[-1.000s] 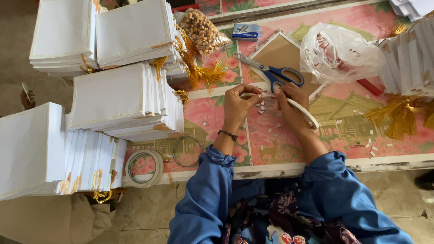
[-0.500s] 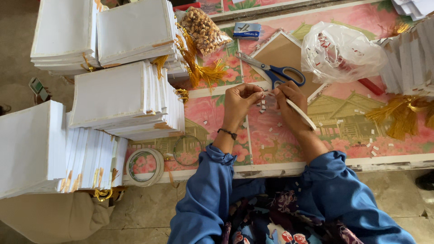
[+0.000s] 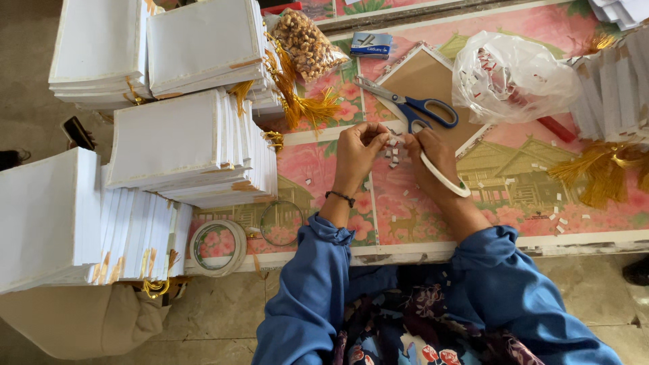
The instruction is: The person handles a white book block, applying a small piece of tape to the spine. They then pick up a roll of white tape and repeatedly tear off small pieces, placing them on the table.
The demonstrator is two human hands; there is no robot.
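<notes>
My left hand (image 3: pixel 360 147) and my right hand (image 3: pixel 426 150) meet over the patterned table (image 3: pixel 514 176), fingertips pinched together on a small white piece of tape (image 3: pixel 394 140). A white tape roll (image 3: pixel 444 177) hangs around my right wrist like a bracelet. Several small white tape bits lie on the table just below my fingers. Blue-handled scissors (image 3: pixel 412 103) lie just beyond my hands, resting on a brown board (image 3: pixel 422 78). Both arms wear blue sleeves.
Tall stacks of white cards (image 3: pixel 182 142) with gold tassels fill the left side. A clear plastic bag (image 3: pixel 510 78), a bag of nuts (image 3: pixel 305 42), a small blue box (image 3: pixel 371 44), gold tassels (image 3: pixel 598 172) and two tape rolls (image 3: pixel 218 247) lie around.
My hands stay at the same spot, fingers working slightly at the small tape piece. The camera view has shifted a little.
</notes>
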